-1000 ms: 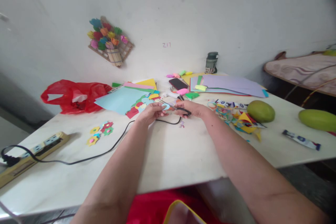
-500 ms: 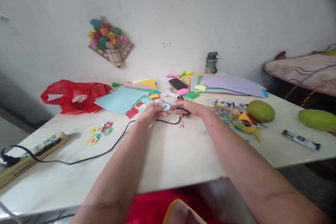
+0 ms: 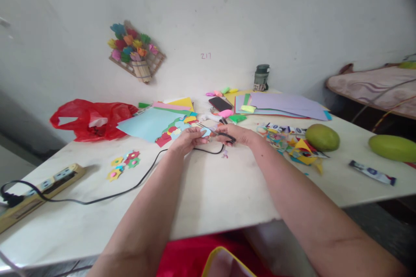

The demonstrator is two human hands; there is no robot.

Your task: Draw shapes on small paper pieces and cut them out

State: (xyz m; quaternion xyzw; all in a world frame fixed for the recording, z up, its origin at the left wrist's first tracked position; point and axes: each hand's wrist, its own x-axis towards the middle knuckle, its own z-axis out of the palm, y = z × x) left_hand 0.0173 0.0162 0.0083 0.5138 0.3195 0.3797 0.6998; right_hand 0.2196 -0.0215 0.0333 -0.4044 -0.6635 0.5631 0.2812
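My left hand (image 3: 189, 139) is closed on a small light blue piece of paper (image 3: 206, 131), pinched at the fingertips. Black-handled scissors (image 3: 230, 136) are gripped in my right hand (image 3: 234, 133), their blades pointing left to the paper. Whether the blades bite into the paper I cannot tell. Just beyond my left hand lie coloured paper cut-outs (image 3: 172, 130) in red, green and yellow. A black cable (image 3: 208, 150) runs on the table beneath both hands. Tiny purple scraps (image 3: 225, 154) rest below the scissors.
Paper flowers (image 3: 125, 163) and a power strip (image 3: 48, 184) are on the left, a red plastic bag (image 3: 87, 121) behind them. Paper sheets (image 3: 286, 104), a phone (image 3: 220, 104) and a bottle (image 3: 261, 78) stand at the back. Right are scraps (image 3: 303, 151), a green mango (image 3: 323, 137) and a tube (image 3: 372, 172).
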